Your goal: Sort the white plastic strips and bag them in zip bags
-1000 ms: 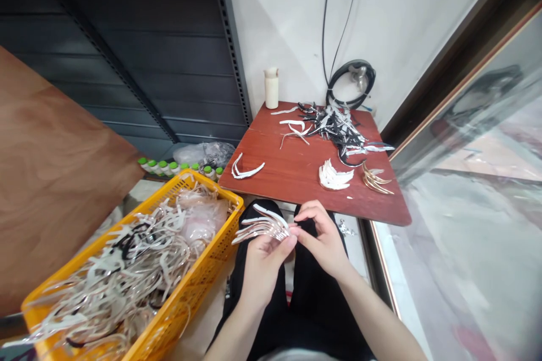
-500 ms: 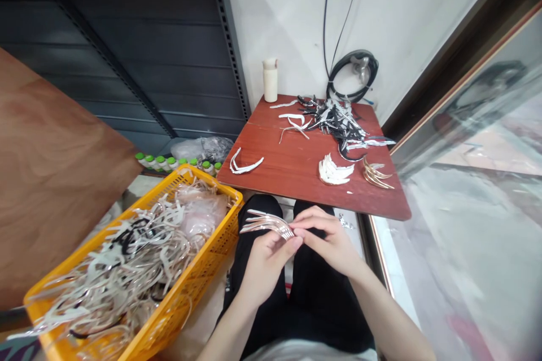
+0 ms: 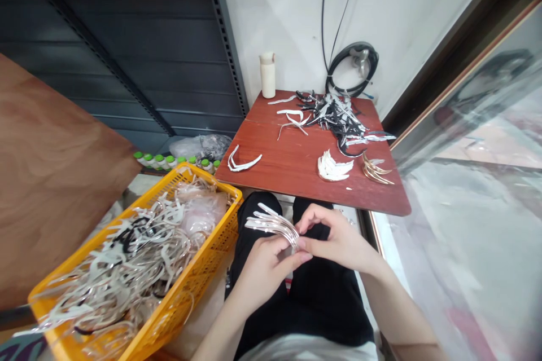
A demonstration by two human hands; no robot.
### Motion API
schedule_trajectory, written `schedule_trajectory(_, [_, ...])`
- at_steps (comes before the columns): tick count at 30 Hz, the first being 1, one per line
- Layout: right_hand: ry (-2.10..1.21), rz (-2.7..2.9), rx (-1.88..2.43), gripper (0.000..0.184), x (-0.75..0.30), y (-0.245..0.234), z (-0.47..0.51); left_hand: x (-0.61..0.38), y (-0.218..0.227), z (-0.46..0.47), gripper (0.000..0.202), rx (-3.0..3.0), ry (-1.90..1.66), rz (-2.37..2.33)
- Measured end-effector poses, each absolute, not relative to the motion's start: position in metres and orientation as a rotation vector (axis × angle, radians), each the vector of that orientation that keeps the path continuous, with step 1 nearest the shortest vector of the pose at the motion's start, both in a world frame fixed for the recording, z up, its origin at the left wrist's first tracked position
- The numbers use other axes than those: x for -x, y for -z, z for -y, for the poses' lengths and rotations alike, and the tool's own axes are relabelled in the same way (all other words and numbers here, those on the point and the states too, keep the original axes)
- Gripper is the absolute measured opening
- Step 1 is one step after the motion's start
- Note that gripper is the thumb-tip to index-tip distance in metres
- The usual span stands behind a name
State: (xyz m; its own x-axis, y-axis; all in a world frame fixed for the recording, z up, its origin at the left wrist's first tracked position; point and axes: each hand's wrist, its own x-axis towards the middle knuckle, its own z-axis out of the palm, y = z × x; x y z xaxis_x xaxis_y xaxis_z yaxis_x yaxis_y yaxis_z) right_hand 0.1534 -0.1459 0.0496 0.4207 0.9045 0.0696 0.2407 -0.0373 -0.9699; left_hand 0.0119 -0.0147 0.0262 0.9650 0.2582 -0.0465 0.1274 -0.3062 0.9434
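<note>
Over my lap, my left hand (image 3: 265,268) is closed on a bunch of curved pale plastic strips (image 3: 271,224) that fan out to the left. My right hand (image 3: 339,240) meets it at the strips' gathered end, fingertips pinched on that same end. Both hands hang just in front of the near edge of a small red-brown table (image 3: 292,166).
A yellow basket (image 3: 203,279) full of tangled pale and dark strips stands at my left. On the table lie a white strip stack (image 3: 332,168), gold strips (image 3: 375,172), a black-and-white pile (image 3: 334,118), a loose white pair (image 3: 241,162) and a cream bottle (image 3: 267,74). Green-capped bottles (image 3: 169,159) line the floor.
My hands have drifted slightly down and right with the bunch. The strips' fan has tilted, and my right fingertips have closed in tighter on the gathered end.
</note>
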Motion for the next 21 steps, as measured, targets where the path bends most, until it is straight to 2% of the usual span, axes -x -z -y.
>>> schedule_trajectory(8, [-0.840, 1.010, 1.402, 0.012, -0.1522, -0.0488, 0.1440, -0.0117, -0.0254, 0.0136, 0.028, -1.919, -0.063, -0.238])
schedule_trajectory(13, [-0.849, 1.031, 1.410, 0.019, -0.1504, -0.0497, 0.1442, -0.0091, -0.0250, 0.0137, 0.034, -1.955, -0.011, -0.227])
schedule_trajectory(21, [-0.809, 1.066, 1.487, 0.021, -0.1476, -0.0456, 0.1442, -0.0084, -0.0287, 0.0105, 0.026, -2.004, -0.024, -0.186])
